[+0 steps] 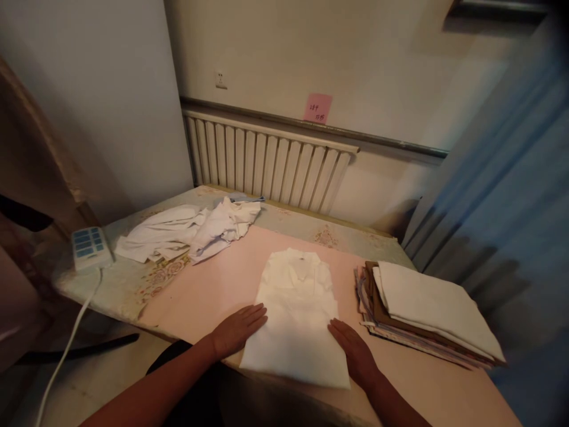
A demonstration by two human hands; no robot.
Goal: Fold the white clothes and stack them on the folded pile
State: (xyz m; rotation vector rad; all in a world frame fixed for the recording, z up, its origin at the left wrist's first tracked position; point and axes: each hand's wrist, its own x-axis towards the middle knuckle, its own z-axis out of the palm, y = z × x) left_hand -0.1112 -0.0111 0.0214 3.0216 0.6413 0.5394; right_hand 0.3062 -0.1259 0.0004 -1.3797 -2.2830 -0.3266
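A white collared shirt (297, 326) lies folded into a long shape on the pink sheet (200, 284), its collar toward the wall and its lower end at the table's near edge. My left hand (240, 326) rests flat at the shirt's left side, fingers stretched out over its edge. At the right side, my right hand (351, 350) has its fingers extended, with the tips touching the shirt's edge. Neither hand grips the cloth.
To the right sits a stack of folded garments (435, 308), white on top. Crumpled white clothes (195, 231) lie at the back left. A power strip (91, 246) with its white cord is at the table's left end. Behind are a radiator (267, 160) and, rightward, a blue curtain (502, 196).
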